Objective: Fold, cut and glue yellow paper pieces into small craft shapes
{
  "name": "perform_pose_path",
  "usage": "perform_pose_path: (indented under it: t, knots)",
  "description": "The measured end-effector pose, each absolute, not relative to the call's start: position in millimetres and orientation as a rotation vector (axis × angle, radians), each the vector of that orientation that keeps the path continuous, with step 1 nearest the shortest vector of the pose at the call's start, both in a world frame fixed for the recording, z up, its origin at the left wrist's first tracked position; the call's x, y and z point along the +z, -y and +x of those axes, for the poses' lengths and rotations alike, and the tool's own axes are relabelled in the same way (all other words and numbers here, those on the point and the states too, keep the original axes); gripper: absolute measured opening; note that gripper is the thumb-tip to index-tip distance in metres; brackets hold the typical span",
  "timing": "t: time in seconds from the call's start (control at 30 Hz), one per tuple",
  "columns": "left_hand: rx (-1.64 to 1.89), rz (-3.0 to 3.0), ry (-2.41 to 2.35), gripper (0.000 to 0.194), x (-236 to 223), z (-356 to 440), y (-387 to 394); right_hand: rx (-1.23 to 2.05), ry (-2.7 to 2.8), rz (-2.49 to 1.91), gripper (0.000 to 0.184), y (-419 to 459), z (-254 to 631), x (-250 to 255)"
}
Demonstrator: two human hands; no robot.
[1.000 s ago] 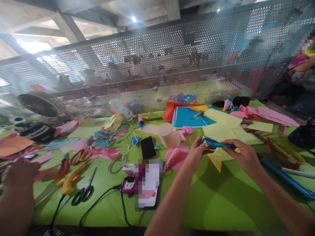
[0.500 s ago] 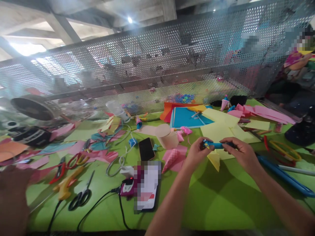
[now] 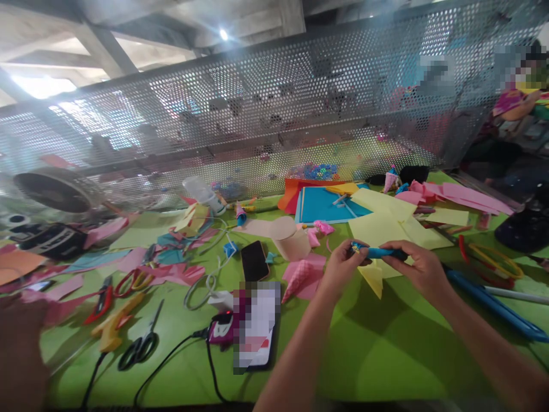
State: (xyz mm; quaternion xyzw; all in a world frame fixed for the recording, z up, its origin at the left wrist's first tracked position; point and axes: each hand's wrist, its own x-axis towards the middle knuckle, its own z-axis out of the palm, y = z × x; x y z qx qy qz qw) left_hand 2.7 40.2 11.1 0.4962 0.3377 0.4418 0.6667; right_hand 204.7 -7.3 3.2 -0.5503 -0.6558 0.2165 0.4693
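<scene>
Both my hands hold a small rolled blue paper cone level above the green table. My left hand pinches its wide left end, where a bit of yellow shows. My right hand is closed round its narrow right end. A yellow paper triangle lies on the table right under the cone. A pink paper cone lies on a pink sheet just left of my left hand.
Yellow sheets, blue and orange sheets, a black phone, a charging phone with cables, several scissors, paper scraps and a blue tube cover the table. A perforated metal screen runs behind. Another person's arm is at far left.
My hands and the blue cone have stayed almost still, with small finger shifts. The other person's hand at far left has dropped lower and nearer the frame's edge.
</scene>
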Motion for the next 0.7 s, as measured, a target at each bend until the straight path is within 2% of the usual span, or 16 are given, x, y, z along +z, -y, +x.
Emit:
perform_pose_path:
  t: [0.27,0.7]
  knots:
    - [0.969,1.235,-0.711,0.05,17.4,0.0,-36.6,0.675,1.536,-1.39,0.034,7.0,204.8,6.3]
    - [0.979,1.202,-0.742,0.042,11.8,1.0,-39.4,0.775,1.558,-1.374,0.035,6.4,205.8,3.6]
